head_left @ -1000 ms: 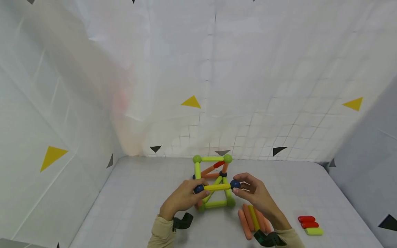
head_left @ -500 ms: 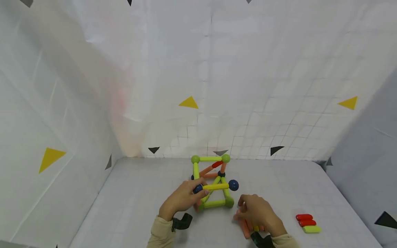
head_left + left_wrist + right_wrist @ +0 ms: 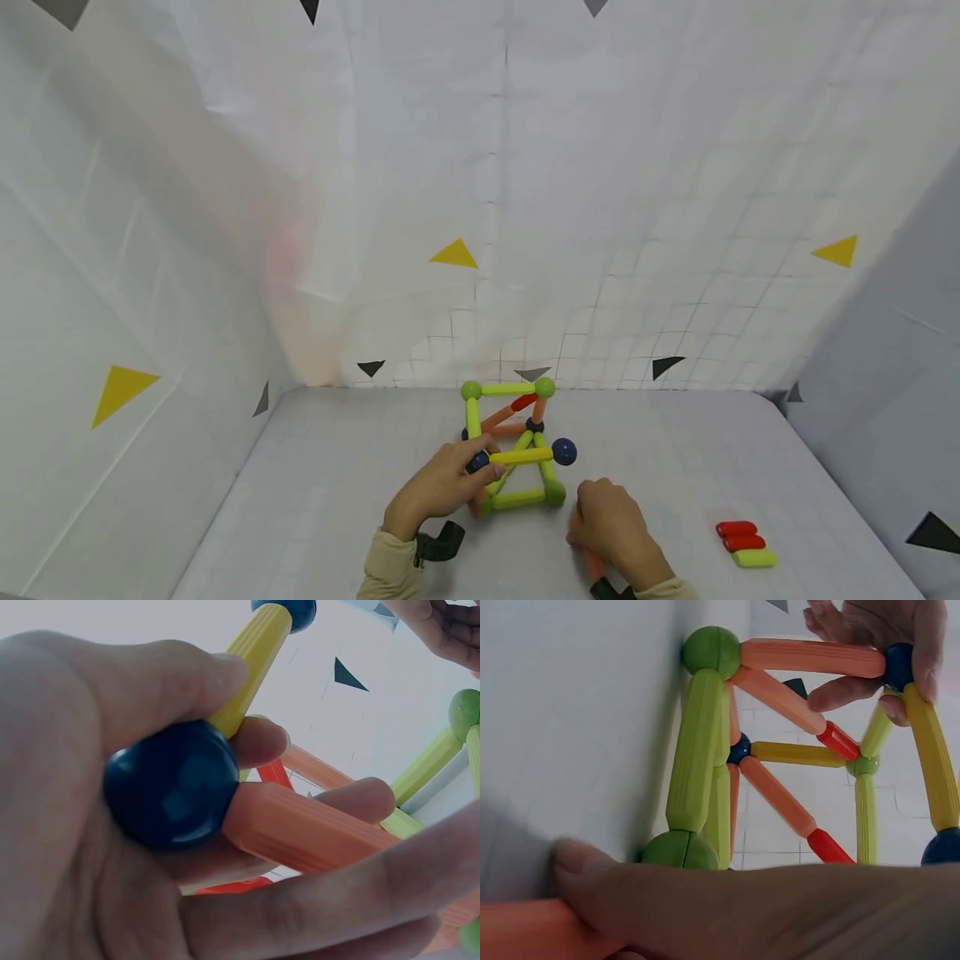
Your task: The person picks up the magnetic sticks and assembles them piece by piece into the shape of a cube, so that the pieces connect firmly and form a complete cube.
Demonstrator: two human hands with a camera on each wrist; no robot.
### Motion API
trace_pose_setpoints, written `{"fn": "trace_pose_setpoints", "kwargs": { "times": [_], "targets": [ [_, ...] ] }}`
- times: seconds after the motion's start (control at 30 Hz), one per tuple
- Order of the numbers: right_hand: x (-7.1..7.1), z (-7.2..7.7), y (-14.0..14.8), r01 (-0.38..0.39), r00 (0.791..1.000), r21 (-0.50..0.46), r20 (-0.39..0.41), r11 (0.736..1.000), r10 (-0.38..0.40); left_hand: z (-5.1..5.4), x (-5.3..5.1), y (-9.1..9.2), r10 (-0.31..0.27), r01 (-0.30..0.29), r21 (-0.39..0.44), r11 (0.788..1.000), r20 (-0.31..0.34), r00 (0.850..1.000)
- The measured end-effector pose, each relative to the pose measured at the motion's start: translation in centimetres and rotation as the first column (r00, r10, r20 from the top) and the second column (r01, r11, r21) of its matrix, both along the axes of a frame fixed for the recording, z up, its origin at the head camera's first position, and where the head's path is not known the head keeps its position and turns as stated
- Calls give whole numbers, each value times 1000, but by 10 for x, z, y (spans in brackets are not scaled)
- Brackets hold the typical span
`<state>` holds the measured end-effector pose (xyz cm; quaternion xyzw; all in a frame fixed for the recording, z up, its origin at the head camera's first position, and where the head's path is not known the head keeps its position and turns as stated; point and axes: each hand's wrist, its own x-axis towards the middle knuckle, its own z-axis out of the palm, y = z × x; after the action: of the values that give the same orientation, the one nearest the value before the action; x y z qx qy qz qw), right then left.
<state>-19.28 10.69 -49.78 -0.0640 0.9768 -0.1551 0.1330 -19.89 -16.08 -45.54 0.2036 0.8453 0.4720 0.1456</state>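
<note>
My left hand (image 3: pixel 438 490) pinches a yellow building stick (image 3: pixel 521 457) between thumb and fingers, beside the dark blue ball (image 3: pixel 172 784) at its near end. Another blue ball (image 3: pixel 564 452) caps the stick's free end. From the near ball an orange stick (image 3: pixel 300 829) runs into a standing frame of sticks and balls, with green balls (image 3: pixel 555 492) at its corners. My right hand (image 3: pixel 615 523) is low on the table, right of the frame, its fingers curled over an orange stick (image 3: pixel 532 931). Its fingertips are hidden in the head view, and the hand covers most of the loose sticks there.
Two short red sticks (image 3: pixel 737 528) and a short lime stick (image 3: pixel 754 558) lie on the table at the right. A white wall (image 3: pixel 600 208) with coloured triangles stands behind, and side panels (image 3: pixel 892 417) flank the table.
My right hand has let go of the free-end blue ball and moved down to the loose orange sticks, curling over them. My left hand keeps its grip on the yellow stick.
</note>
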Motion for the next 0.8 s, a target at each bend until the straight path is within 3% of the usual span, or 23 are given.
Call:
{"fn": "trace_pose_setpoints", "kwargs": {
  "times": [0.13,0.23,0.3,0.4,0.57,0.63,0.8],
  "targets": [
    [-2,-1,5,-43,999,-102,-11,994,42,-1,0,-1,-4,4,5,1000,8,1000],
    [-6,-1,13,-103,995,-241,-18,965,101,-1,0,-1,-4,4,5,1000,14,1000],
    [-11,0,18,-143,990,-349,-41,926,137,-1,0,-1,-5,5,5,1000,15,1000],
    [-18,2,24,-163,987,-514,-85,842,139,-1,0,-1,-7,6,10,1000,16,1000],
    [-26,3,27,-84,996,-710,-71,699,48,0,0,-2,-10,10,21,1000,14,1000],
    [-27,3,25,-61,998,-741,-58,668,26,1,0,-2,-9,8,17,1000,14,1000],
    [-26,4,22,-30,999,-766,-41,643,-2,1,-1,-1,-3,3,10,1000,20,1000]
  ]
}}
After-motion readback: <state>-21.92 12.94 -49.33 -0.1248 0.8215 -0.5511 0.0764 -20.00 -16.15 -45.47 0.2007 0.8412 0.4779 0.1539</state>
